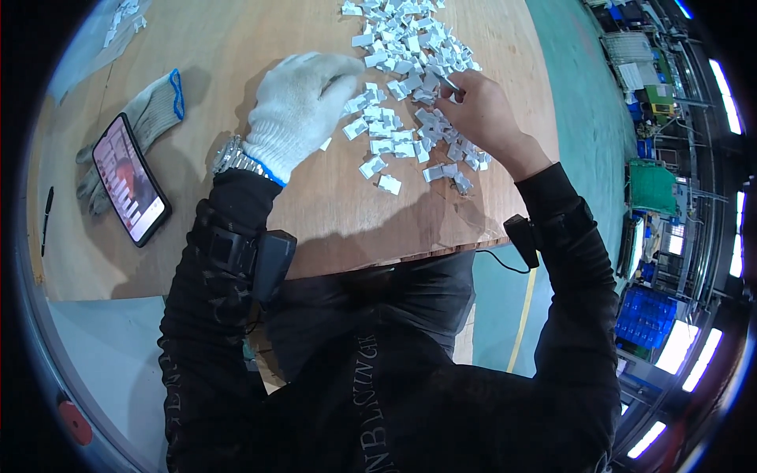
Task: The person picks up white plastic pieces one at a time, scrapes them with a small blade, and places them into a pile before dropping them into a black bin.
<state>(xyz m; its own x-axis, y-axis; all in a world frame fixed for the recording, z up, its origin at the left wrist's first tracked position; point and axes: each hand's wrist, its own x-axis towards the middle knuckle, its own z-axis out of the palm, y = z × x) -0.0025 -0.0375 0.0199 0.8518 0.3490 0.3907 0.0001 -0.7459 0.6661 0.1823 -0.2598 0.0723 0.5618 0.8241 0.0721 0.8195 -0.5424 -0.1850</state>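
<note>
A pile of several small grey metal pieces (410,71) is spread over the far middle of a wooden table (331,213). My left hand (303,106), in a white knit glove, rests with fingers curled at the pile's left edge, touching pieces there. My bare right hand (481,106) pinches one small metal piece (451,83) between fingertips at the pile's right side. A metal watch (233,158) sits on my left wrist. Dark sleeves cover both forearms.
A phone (130,180) with a lit screen lies at the left, partly on a spare grey glove (146,118). A black pen (46,217) lies near the left edge. A few more pieces (122,20) sit far left. Blue crates (646,315) and racks stand on the green floor to the right.
</note>
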